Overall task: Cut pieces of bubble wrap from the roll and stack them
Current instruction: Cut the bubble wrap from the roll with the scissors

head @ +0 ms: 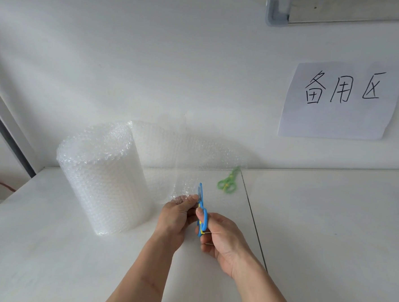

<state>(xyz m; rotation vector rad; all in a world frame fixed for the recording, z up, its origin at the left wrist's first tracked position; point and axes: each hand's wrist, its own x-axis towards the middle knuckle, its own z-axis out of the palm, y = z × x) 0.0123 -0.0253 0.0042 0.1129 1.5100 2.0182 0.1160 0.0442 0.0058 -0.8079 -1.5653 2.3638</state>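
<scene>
**Blue scissors at the edge of the unrolled wrap**

A white table [71, 248] runs up to a plain white wall [153, 54], and a second white table [329, 228] butts against it on the right along a thin dark seam. A paper sign [344, 101] with three handwritten characters hangs on the wall; above it, the corner of a grey-framed board [278, 13] is cut off by the top edge. At far left a dark post and some cables are only partly visible.

The bubble wrap roll [101, 177] stands upright on the left table, near the wall. Its loose sheet [184, 154] trails rightward, clear enough that the outline is hard to trace. Green scissors [228, 181] lie partly behind it near the seam.

The left hand [178, 217] pinches the sheet's lower edge between thumb and fingers. The right hand [221, 236] grips the blue scissors [201, 211], fingers curled through the handles, blades pointing up at the wrap. Whether the blades are parted cannot be told. No cut pieces or containers show.
</scene>
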